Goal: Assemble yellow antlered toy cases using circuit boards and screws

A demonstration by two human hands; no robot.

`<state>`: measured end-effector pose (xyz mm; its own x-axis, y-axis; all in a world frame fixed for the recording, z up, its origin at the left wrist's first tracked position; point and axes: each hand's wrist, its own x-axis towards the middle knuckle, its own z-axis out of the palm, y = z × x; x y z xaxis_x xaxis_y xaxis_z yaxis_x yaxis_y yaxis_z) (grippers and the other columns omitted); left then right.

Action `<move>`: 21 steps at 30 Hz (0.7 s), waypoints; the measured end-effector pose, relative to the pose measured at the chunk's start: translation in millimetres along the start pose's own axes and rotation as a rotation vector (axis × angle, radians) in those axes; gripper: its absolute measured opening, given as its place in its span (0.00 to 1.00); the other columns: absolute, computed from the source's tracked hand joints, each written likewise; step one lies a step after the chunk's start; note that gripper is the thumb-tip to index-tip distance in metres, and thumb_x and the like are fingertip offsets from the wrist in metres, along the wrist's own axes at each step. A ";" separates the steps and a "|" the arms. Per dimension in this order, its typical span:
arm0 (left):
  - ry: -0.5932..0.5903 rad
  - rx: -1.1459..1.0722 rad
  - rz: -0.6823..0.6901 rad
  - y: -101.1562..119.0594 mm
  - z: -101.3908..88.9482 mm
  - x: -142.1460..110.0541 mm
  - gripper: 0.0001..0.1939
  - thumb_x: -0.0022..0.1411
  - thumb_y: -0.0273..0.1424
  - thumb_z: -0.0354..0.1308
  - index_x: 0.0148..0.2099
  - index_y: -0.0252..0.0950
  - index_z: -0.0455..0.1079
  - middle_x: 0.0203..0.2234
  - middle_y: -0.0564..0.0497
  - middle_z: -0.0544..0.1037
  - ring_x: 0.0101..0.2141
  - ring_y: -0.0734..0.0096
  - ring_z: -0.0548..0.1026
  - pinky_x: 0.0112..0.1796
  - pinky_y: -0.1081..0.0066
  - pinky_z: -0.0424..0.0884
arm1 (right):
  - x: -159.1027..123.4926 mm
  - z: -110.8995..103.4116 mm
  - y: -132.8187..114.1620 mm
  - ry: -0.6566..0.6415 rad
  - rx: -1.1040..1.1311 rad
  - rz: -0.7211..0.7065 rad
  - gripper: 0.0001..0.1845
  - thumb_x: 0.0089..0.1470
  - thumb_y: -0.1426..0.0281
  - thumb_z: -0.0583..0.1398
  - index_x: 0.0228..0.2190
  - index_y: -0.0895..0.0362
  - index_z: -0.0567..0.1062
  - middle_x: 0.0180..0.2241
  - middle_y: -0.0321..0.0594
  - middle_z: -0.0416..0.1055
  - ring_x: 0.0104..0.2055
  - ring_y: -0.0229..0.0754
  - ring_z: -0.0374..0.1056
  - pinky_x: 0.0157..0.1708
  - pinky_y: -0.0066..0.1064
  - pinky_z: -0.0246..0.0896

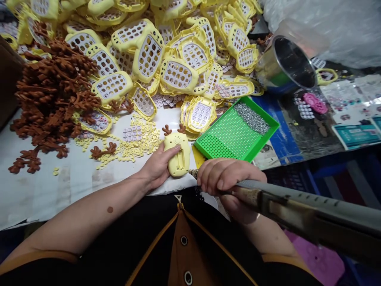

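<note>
My left hand (156, 165) grips a yellow toy phone (175, 142), its back facing up and brown antlers (167, 129) at its top end. The thumb lies across the phone's back, beside an open battery compartment (181, 161). My right hand (229, 176) is wrapped round a long power screwdriver (253, 194). The screwdriver's tip is at the phone's lower right corner; whether it sits in a screw hole I cannot tell. Just beyond my right hand stands a green perforated tray (205, 147) with small metal screws (253, 117) heaped at its far end.
A big pile of yellow phone shells (178, 75) spreads across the back. Brown antler pieces (53, 87) are heaped at left, with small yellow buttons (139, 139) scattered nearby. A metal pot (274, 67) stands at back right, before clear plastic bags (336, 28). Printed sheets (357, 131) lie far right.
</note>
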<state>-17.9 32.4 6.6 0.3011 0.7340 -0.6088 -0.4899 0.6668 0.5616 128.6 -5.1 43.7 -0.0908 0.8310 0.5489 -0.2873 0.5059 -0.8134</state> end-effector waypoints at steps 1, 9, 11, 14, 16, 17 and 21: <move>-0.001 0.005 -0.007 0.1 -0.1 0.2 0.25 0.59 0.27 0.61 0.58 0.41 0.61 0.40 0.49 0.79 0.40 0.65 0.78 0.49 0.58 0.72 | 0.7 0.3 0.2 -0.013 -0.003 0.012 0.03 0.49 0.72 0.63 0.28 0.55 0.72 0.17 0.32 0.66 0.18 0.37 0.66 0.18 0.32 0.67; -0.022 0.062 -0.026 0.3 -4.1 -0.9 0.23 0.54 0.27 0.66 0.52 0.40 0.66 0.36 0.51 0.79 0.36 0.67 0.78 0.44 0.63 0.74 | -0.5 -2.4 -3.1 -0.088 0.001 0.038 0.05 0.47 0.71 0.64 0.27 0.55 0.71 0.17 0.32 0.66 0.18 0.37 0.66 0.18 0.32 0.68; -0.008 0.063 -0.027 0.6 -3.9 -0.9 0.23 0.54 0.27 0.66 0.51 0.39 0.65 0.36 0.50 0.79 0.35 0.67 0.78 0.43 0.62 0.74 | 1.3 -6.7 -9.1 -0.099 0.034 0.051 0.05 0.49 0.69 0.64 0.30 0.54 0.74 0.17 0.32 0.67 0.18 0.37 0.67 0.19 0.32 0.68; -0.004 0.043 -0.043 2.2 -2.7 -0.8 0.22 0.55 0.26 0.65 0.51 0.39 0.65 0.37 0.50 0.80 0.36 0.67 0.78 0.45 0.60 0.74 | 12.9 -19.2 -15.7 -0.005 0.036 -0.001 0.07 0.52 0.66 0.63 0.35 0.54 0.76 0.16 0.30 0.66 0.16 0.37 0.65 0.17 0.32 0.67; -0.006 0.036 -0.057 3.7 -2.2 -0.8 0.23 0.55 0.26 0.65 0.52 0.40 0.65 0.39 0.49 0.80 0.38 0.64 0.79 0.47 0.57 0.73 | 25.4 -31.2 -11.3 0.144 -0.067 -0.059 0.05 0.51 0.66 0.64 0.33 0.52 0.77 0.16 0.30 0.65 0.16 0.37 0.64 0.17 0.33 0.66; -0.004 0.036 -0.063 4.5 -2.3 -0.8 0.24 0.55 0.26 0.65 0.53 0.40 0.64 0.40 0.48 0.80 0.39 0.63 0.79 0.48 0.56 0.73 | 31.9 -37.8 -5.6 0.216 -0.127 -0.096 0.04 0.50 0.65 0.64 0.31 0.51 0.77 0.16 0.30 0.65 0.16 0.37 0.64 0.18 0.34 0.66; -0.010 0.044 -0.086 5.8 -3.7 -0.4 0.26 0.55 0.27 0.65 0.55 0.40 0.63 0.41 0.46 0.80 0.40 0.60 0.79 0.47 0.54 0.74 | 50.6 -61.6 28.5 0.339 -0.221 -0.173 0.06 0.49 0.63 0.66 0.29 0.49 0.75 0.15 0.28 0.63 0.15 0.36 0.62 0.17 0.30 0.63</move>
<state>-23.9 35.4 8.0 0.3488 0.6747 -0.6505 -0.4255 0.7324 0.5315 174.6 65.6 36.4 0.2694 0.7398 0.6165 -0.0569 0.6513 -0.7567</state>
